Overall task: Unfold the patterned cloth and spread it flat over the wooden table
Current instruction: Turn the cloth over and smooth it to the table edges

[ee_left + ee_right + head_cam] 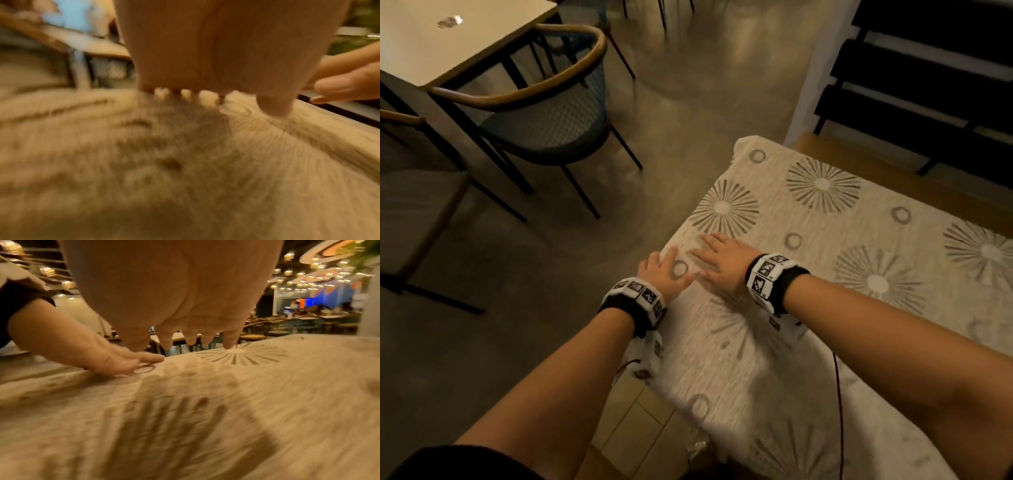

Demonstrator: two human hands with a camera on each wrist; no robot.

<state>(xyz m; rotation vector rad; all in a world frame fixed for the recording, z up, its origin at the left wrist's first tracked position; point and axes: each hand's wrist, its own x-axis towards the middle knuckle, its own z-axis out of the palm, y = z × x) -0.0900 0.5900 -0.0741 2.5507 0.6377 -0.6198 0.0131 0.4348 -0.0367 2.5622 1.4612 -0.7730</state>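
The patterned cloth (808, 246), cream with grey starbursts and rings, lies spread over the wooden table (887, 171), whose bare top shows along the far edge. Both my hands lie flat on the cloth near its left edge, side by side. My left hand (666, 270) presses down with straight fingers beside a grey ring. My right hand (717, 257) lies palm down just to its right, fingers pointing left. In the left wrist view my left hand (216, 65) hovers low over blurred cloth (185, 162). In the right wrist view my right hand (174, 305) touches the cloth (226, 394) with its fingertips.
A chair (544, 113) with a curved wooden back and a pale table (448, 37) stand on the floor to the left. Dark slatted furniture (928, 78) stands behind the table. A thin red cable (839, 394) runs across the cloth near my right forearm.
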